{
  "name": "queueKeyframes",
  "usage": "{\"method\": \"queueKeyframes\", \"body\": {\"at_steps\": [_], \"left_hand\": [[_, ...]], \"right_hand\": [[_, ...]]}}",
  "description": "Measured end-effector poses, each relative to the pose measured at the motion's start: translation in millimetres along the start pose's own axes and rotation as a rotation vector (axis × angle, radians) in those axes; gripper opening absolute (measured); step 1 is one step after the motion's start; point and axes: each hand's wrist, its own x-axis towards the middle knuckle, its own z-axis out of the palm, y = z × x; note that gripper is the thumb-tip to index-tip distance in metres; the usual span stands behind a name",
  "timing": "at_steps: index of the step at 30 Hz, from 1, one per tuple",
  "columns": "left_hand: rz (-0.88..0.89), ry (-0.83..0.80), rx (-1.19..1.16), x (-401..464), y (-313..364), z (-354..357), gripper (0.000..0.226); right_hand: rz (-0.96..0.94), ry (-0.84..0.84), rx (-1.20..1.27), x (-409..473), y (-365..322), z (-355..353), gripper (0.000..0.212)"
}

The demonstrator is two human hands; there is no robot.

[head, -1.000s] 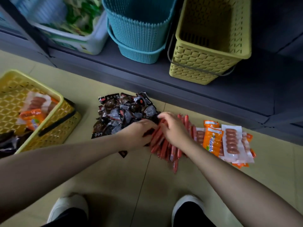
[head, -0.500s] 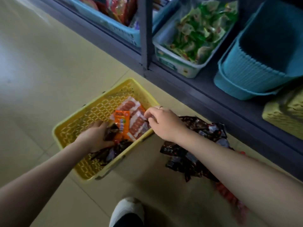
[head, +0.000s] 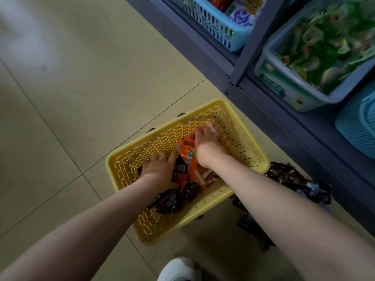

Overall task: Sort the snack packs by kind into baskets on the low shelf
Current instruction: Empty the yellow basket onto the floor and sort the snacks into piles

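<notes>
Both hands are down in the yellow basket [head: 129, 159] on the floor, the left hand [head: 160, 172] grasping a dark pack [head: 180, 169] and the right hand [head: 207, 141] grasping orange packs [head: 189, 157], so the sorting looks far from done, with dark packs [head: 294, 181] lying by the shelf edge [head: 284, 126].

Pale beige floor tiles [head: 60, 98] with thin dark grout lines fill the left and near ground. A dark grey metal shelf unit [head: 269, 110] runs diagonally along the far right, dimly lit.
</notes>
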Motion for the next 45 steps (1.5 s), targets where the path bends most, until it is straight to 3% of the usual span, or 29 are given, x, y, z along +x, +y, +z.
{"method": "queueKeyframes", "body": {"at_steps": [3,8,11,15,19,25,29,31,35,38,42,45], "left_hand": [[0.032,-0.025,0.055,7,-3,-3,0.11],[0.101,-0.101,0.04,15,-3,-16,0.091],[0.075,-0.147,-0.038,8,-3,-27,0.098],[0.117,0.115,-0.172,-26,-11,-49,0.075],[0.155,0.329,-0.3,-60,-30,-63,0.065],[0.132,0.425,-0.613,-79,-42,-55,0.066],[0.077,0.37,-0.945,-81,-32,-50,0.059],[0.07,0.303,-1.096,-84,-23,-50,0.058],[0.1,0.24,-1.299,-91,-4,-56,0.058],[0.182,0.236,-1.403,-102,12,-62,0.046],[0.341,0.272,-1.361,-114,50,-69,0.05],[0.468,0.267,-1.266,-114,93,-66,0.043]], "right_hand": [[-0.068,0.143,-0.141,5,3,3,0.057],[-0.144,0.067,-0.248,8,14,-1,0.071],[-0.231,0.03,-0.33,8,17,-9,0.071],[-0.358,0.0,-0.543,4,17,-8,0.068],[-0.278,0.011,-0.435,6,6,-13,0.07],[-0.259,0.04,-0.456,2,8,-10,0.069],[-0.231,-0.111,-0.423,-7,5,-6,0.079],[-0.181,-0.14,-0.386,-3,4,-1,0.072],[-0.254,-0.04,-0.442,-11,4,-1,0.034],[-0.318,0.117,-0.244,-39,13,-19,0.032],[-0.199,0.345,0.262,-95,66,-52,0.029],[-0.043,0.466,0.886,-131,115,-66,0.018]]}}
